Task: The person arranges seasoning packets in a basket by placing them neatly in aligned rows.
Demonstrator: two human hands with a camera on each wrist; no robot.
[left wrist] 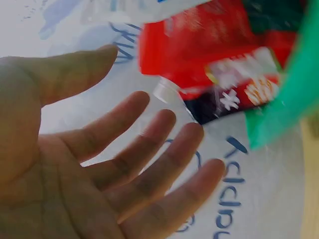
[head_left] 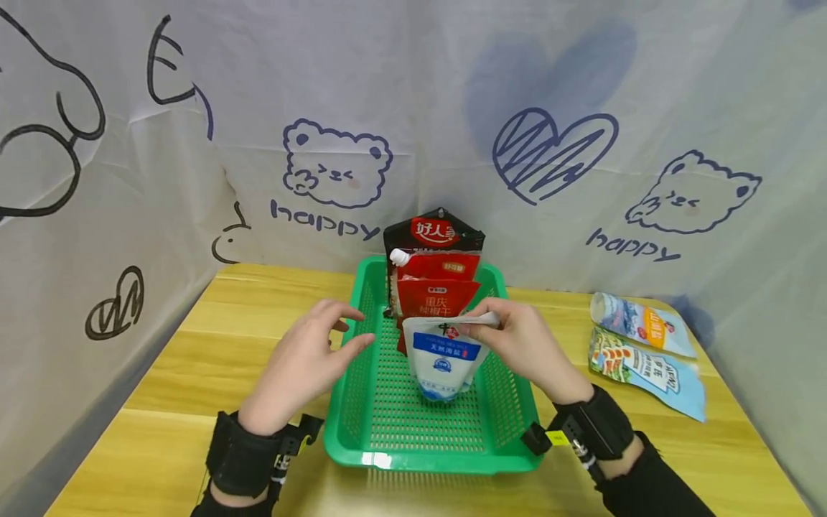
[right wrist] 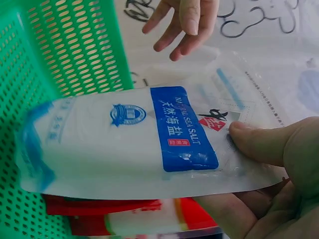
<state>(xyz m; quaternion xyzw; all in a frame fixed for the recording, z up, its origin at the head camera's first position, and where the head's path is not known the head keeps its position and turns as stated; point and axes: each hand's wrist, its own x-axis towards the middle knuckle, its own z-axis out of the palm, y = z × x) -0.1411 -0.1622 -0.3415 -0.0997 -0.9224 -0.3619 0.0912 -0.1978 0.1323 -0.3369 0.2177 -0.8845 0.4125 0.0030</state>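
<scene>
My right hand (head_left: 526, 348) pinches the top edge of a white and blue bag of sea salt (right wrist: 134, 129), thumb on the printed front and fingers behind. The bag hangs upright over the front half of a green plastic basket (head_left: 433, 459). Behind it in the basket stand a red chili pouch (head_left: 429, 298), a red pouch with a white spout cap (head_left: 446, 266) and a black and red pouch (head_left: 436, 226). Near the basket's left rim, my left hand (head_left: 306, 352) holds nothing, its fingers apart and slightly bent in the left wrist view.
Two more pouches lie flat on the wooden table (head_left: 226, 330) to the right: a blue and orange one (head_left: 642, 323) and a light blue and green one (head_left: 649, 370). A white cloth with drawings (head_left: 446, 93) hangs behind the table and along its sides.
</scene>
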